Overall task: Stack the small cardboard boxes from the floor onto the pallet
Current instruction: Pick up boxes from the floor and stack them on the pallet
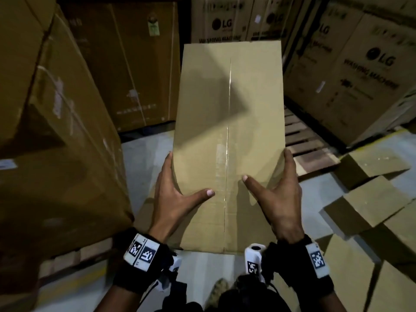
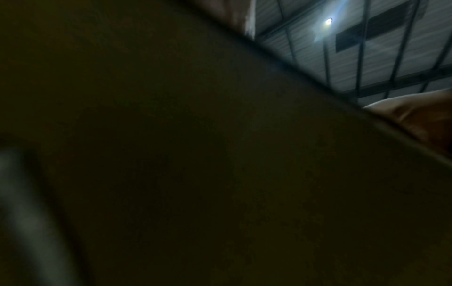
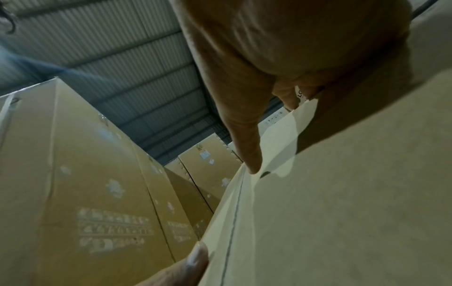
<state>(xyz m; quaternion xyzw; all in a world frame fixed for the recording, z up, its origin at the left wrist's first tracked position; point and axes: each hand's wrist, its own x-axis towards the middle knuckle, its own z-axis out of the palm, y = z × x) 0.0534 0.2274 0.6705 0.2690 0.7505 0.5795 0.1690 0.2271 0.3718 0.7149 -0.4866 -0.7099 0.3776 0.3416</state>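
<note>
I hold a long plain cardboard box (image 1: 227, 122) in the air, its taped top seam running away from me. My left hand (image 1: 175, 199) grips its near left edge, thumb laid across the top. On the near right edge, my right hand (image 1: 281, 199) grips the same way. The right wrist view shows the box (image 3: 342, 193) with my right thumb (image 3: 244, 135) pressed on it. The box side (image 2: 195, 154) fills the left wrist view, dark. A wooden pallet (image 1: 301, 140) lies on the floor just right of the box.
Several small cardboard boxes (image 1: 371, 199) lie on the floor at my right. A tall stack of big cartons (image 1: 56, 131) stands close on the left. Washing machine cartons (image 1: 360, 75) rise behind the pallet. Grey floor (image 1: 144, 154) shows under the held box.
</note>
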